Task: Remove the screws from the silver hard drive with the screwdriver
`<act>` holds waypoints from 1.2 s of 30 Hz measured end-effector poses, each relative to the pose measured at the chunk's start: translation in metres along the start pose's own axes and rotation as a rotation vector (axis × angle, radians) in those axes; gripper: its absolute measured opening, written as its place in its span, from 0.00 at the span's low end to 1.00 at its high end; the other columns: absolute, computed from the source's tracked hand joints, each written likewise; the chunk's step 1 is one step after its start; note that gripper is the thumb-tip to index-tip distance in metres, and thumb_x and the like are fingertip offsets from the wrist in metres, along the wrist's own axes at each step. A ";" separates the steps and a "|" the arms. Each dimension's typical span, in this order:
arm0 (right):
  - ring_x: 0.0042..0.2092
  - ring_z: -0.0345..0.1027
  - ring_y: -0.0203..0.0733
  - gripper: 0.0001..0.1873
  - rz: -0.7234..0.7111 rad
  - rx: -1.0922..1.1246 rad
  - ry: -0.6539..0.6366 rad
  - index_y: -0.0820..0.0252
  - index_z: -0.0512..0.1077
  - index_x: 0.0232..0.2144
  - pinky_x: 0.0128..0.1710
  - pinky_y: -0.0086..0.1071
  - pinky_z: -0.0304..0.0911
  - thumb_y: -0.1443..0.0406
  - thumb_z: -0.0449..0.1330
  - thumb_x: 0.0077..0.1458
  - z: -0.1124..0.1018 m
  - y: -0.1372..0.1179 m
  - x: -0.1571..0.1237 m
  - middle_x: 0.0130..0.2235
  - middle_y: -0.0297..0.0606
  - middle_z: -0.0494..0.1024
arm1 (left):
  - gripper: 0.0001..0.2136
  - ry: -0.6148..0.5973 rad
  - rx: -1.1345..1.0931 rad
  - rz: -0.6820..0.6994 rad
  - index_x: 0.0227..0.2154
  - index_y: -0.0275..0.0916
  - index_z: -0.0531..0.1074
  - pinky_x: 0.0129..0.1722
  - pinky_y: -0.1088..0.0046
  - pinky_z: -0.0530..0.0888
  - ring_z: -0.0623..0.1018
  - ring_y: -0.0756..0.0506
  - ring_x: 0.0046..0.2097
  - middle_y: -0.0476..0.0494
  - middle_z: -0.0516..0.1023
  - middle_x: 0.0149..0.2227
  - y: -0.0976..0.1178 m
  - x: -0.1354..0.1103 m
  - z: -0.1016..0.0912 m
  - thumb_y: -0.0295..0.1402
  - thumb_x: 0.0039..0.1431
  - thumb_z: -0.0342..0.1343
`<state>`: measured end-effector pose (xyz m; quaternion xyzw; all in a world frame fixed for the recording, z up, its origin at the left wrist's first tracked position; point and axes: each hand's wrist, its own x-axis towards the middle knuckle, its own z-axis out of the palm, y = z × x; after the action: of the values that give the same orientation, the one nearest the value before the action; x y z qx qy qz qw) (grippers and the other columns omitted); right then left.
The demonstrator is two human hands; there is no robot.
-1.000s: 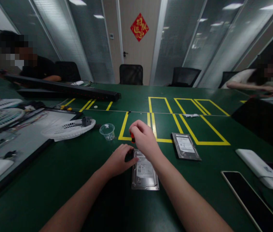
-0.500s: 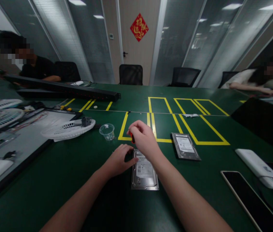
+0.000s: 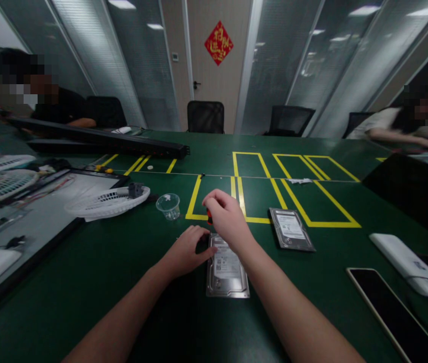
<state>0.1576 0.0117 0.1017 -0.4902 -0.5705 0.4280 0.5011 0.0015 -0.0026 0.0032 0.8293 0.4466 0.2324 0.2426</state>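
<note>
A silver hard drive [image 3: 229,275] with a white label lies flat on the green table in front of me. My right hand [image 3: 226,214] is closed around a red-and-black screwdriver [image 3: 210,217], held upright over the drive's far left corner. Its thin shaft points down; the exact contact at the tip is too small to make out. My left hand [image 3: 188,250] grips that same corner, thumb on the label's edge and fingers curled by the shaft. To the right lies a second hard drive [image 3: 291,229], untouched.
A clear plastic cup [image 3: 168,206] stands left of the hands, beside a white fan grille [image 3: 108,201]. On the right are a phone [image 3: 391,307] and a white power bank [image 3: 407,262]. Yellow tape [image 3: 259,220] marks rectangles. Two people sit across the table.
My right hand has shifted very slightly, and the screwdriver handle now stands more upright. My left hand and both drives stay where they were.
</note>
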 end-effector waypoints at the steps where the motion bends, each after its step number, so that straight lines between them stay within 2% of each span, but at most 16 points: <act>1: 0.30 0.62 0.39 0.08 -0.002 -0.005 0.000 0.54 0.70 0.27 0.29 0.33 0.56 0.62 0.56 0.57 0.000 0.000 0.000 0.24 0.30 0.66 | 0.10 0.003 -0.002 0.001 0.44 0.41 0.75 0.46 0.61 0.74 0.76 0.38 0.46 0.41 0.79 0.45 0.000 0.000 0.000 0.37 0.64 0.64; 8: 0.30 0.63 0.38 0.06 0.020 0.037 0.010 0.55 0.68 0.30 0.31 0.33 0.59 0.60 0.59 0.57 0.001 -0.002 -0.001 0.26 0.29 0.67 | 0.10 0.020 0.001 0.005 0.45 0.41 0.75 0.46 0.61 0.75 0.76 0.38 0.47 0.41 0.79 0.45 -0.002 0.000 0.002 0.37 0.64 0.64; 12: 0.30 0.64 0.38 0.11 0.033 0.070 -0.004 0.55 0.67 0.32 0.32 0.33 0.62 0.56 0.63 0.57 0.002 -0.004 -0.002 0.27 0.28 0.68 | 0.12 0.014 -0.012 0.010 0.48 0.41 0.75 0.48 0.60 0.75 0.77 0.38 0.47 0.40 0.80 0.46 -0.002 -0.001 0.002 0.37 0.64 0.64; 17: 0.30 0.64 0.38 0.14 0.018 0.039 -0.022 0.54 0.66 0.29 0.31 0.34 0.61 0.54 0.63 0.59 0.002 -0.004 -0.001 0.27 0.29 0.70 | 0.13 0.027 -0.018 0.024 0.49 0.42 0.76 0.48 0.59 0.76 0.77 0.38 0.47 0.39 0.80 0.47 -0.003 -0.001 0.002 0.36 0.64 0.65; 27: 0.33 0.66 0.39 0.13 -0.063 0.005 -0.046 0.55 0.72 0.29 0.34 0.35 0.63 0.54 0.62 0.61 -0.001 0.000 -0.001 0.29 0.33 0.73 | 0.13 0.019 -0.012 0.017 0.50 0.42 0.75 0.50 0.57 0.76 0.77 0.37 0.49 0.39 0.80 0.48 -0.004 -0.001 0.002 0.37 0.64 0.64; 36: 0.34 0.67 0.40 0.13 -0.049 0.024 -0.046 0.55 0.74 0.30 0.34 0.35 0.65 0.53 0.63 0.59 0.001 -0.001 0.000 0.30 0.35 0.74 | 0.12 0.032 -0.008 0.019 0.48 0.42 0.76 0.48 0.59 0.77 0.78 0.37 0.48 0.40 0.80 0.47 -0.005 -0.001 0.003 0.37 0.64 0.65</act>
<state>0.1562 0.0113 0.1022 -0.4602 -0.5883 0.4336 0.5041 -0.0004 -0.0020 -0.0026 0.8288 0.4415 0.2495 0.2365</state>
